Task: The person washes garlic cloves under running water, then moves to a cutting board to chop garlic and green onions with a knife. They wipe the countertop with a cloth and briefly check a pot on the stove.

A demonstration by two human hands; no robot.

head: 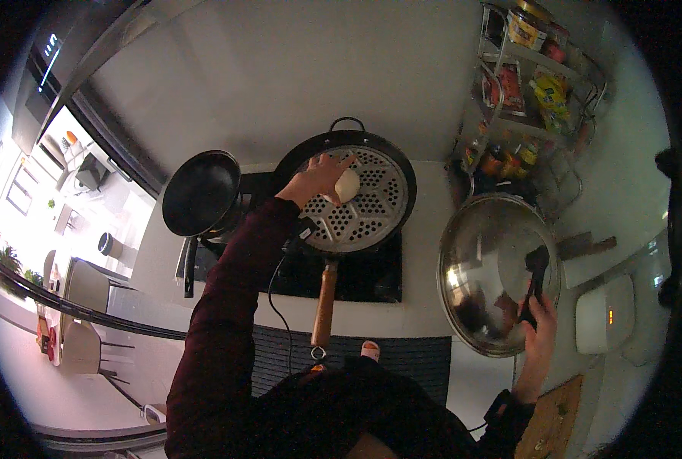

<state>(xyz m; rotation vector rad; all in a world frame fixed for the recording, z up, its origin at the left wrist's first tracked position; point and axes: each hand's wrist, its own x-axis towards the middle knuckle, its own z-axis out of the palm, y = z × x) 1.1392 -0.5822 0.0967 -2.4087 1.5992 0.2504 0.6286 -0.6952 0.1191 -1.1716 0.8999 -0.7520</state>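
On the stove's black top [369,281] stands a large wok [407,155] with a wooden handle [325,304]. A perforated metal steamer plate [375,212] lies inside it. My left hand [321,177] is over the plate, fingers spread, at a round pale bun or piece of dough [348,185]; whether the hand grips it is unclear. At the right, my right hand [536,321] is closed around the black handle [537,269] of a large domed lid [478,258] with a metal rim, held beside the wok.
A black frying pan [200,192] stands left of the wok, its handle toward me. A wire rack [539,123] with jars and packets is at the back right. A cleaver or similar tool [576,245] lies behind the lid, and a wooden board [553,419] is at the lower right.
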